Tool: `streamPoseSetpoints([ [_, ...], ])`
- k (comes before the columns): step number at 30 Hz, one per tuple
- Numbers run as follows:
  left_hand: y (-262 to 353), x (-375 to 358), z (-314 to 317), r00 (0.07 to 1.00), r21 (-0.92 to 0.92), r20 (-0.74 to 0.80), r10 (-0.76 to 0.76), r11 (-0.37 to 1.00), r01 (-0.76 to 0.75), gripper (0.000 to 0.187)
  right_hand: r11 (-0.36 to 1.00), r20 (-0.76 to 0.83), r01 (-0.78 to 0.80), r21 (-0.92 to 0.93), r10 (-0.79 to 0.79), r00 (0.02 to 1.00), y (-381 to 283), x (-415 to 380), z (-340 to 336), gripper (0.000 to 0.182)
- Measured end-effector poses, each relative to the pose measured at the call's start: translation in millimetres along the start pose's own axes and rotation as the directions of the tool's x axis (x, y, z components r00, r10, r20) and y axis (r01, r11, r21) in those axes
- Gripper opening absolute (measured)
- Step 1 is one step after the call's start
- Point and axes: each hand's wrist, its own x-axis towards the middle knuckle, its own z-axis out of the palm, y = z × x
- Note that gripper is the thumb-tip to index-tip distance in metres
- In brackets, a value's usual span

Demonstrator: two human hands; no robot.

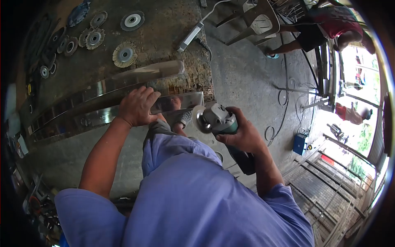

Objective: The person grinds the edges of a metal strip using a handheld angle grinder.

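My left hand (pixel 139 106) is pressed over a long, shiny metal strip (pixel 187 101) along the near edge of the workbench (pixel 164 29), its fingers across the top and the thumb at the near side. In my right hand (pixel 243 133) is an angle grinder (pixel 222 118), gripped round its green and black body. The grinder's disc faces left, near the strip's right end and apart from it as far as I can see. A second polished metal strip (pixel 150 71) lies just behind the first one.
Several flap discs and wheels (pixel 124 54) lie on the bench. A power strip (pixel 191 37) rests at its right edge. Beyond it stand a plastic chair (pixel 261 20) and a person (pixel 325 26). Cables (pixel 284 99) trail over the floor towards a blue box (pixel 300 143).
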Motion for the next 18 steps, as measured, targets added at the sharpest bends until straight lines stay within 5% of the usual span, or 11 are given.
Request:
streamPoseSetpoints([
  [15,2,-1,-1,0.999,-0.014,-0.053,0.012,1.000,-0.013,0.076,0.998,-0.026,-0.062,-0.012,0.062,0.998,-17,29,-15,0.101],
  [18,0,-2,-1,0.998,-0.026,-0.057,0.020,0.999,-0.022,0.073,0.999,-0.026,0.034,-0.025,-0.034,0.999,-6,21,-12,0.095],
])
